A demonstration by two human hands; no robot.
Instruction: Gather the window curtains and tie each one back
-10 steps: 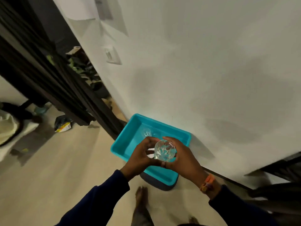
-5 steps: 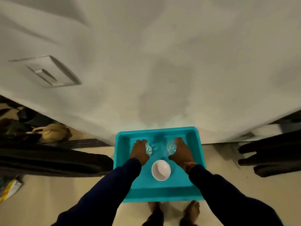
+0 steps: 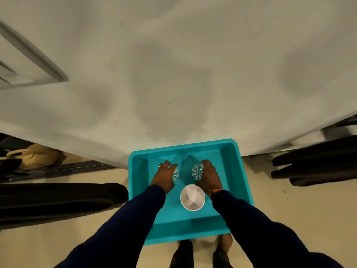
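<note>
I look down at a teal plastic tray (image 3: 239,171) set against a white wall. My left hand (image 3: 163,176) grips a clear cut glass (image 3: 175,175) inside the tray. My right hand (image 3: 207,176) grips a second clear cut glass (image 3: 197,171) beside it. A small white bowl (image 3: 192,197) stands in the tray, just below and between my hands. Dark curtain folds hang at the left (image 3: 58,200) and at the right (image 3: 316,163) of the wall, away from both hands.
The white wall (image 3: 183,74) fills the upper view, with a switch plate (image 3: 23,62) at the left. A tan bag (image 3: 32,153) lies behind the left curtain. My feet (image 3: 201,252) stand on the beige floor just below the tray.
One second ago both hands held a single glass above the tray. Now each hand grips a separate glass down in the tray, and the view has moved closer to the wall and tray.
</note>
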